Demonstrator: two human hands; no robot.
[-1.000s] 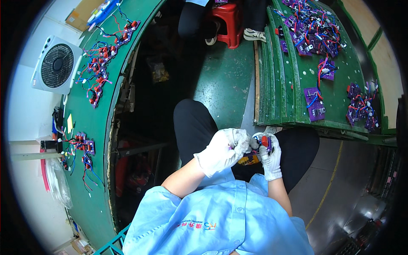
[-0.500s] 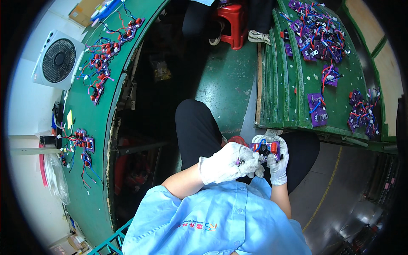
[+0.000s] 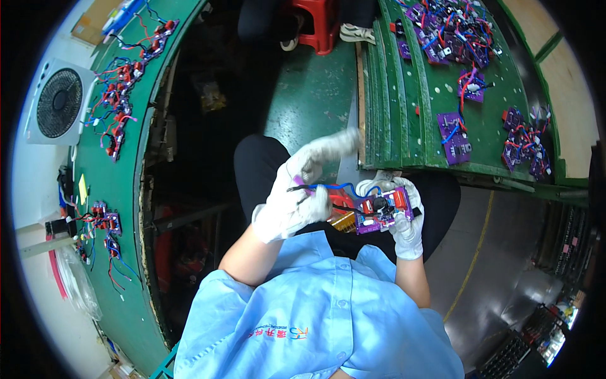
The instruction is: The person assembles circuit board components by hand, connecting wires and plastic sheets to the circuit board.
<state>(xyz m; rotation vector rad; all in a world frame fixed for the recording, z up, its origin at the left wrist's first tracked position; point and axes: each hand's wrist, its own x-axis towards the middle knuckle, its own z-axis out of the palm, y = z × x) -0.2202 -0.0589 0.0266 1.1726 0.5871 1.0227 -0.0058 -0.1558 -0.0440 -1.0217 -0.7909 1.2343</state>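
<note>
My right hand [image 3: 409, 230], in a white glove, grips a purple circuit board [image 3: 368, 225] by its right side over my lap. The board carries red and black components, with blue and black wires [image 3: 338, 185] leading off leftward. My left hand [image 3: 287, 202], also gloved, is apart from the board on its left. Those wires run between its thumb and palm, their ends poking out past the thumb, while its other fingers stretch up and away, slightly blurred. Below the board shows part of a red thing with a yellow ribbed piece [image 3: 344, 222], mostly hidden.
On the green bench [image 3: 416, 136] at the right lie a heap of wired purple boards [image 3: 451, 35] and several separate ones. More boards [image 3: 123, 85] line the left green bench [image 3: 136, 215], beside a fan [image 3: 58, 101]. A red stool [image 3: 322, 28] and another person's legs are ahead.
My left hand has moved left and up from the board, its fingers spreading, with the wires now drawn out leftward. The board has tilted to show its component side more fully. The whole view has shifted.
</note>
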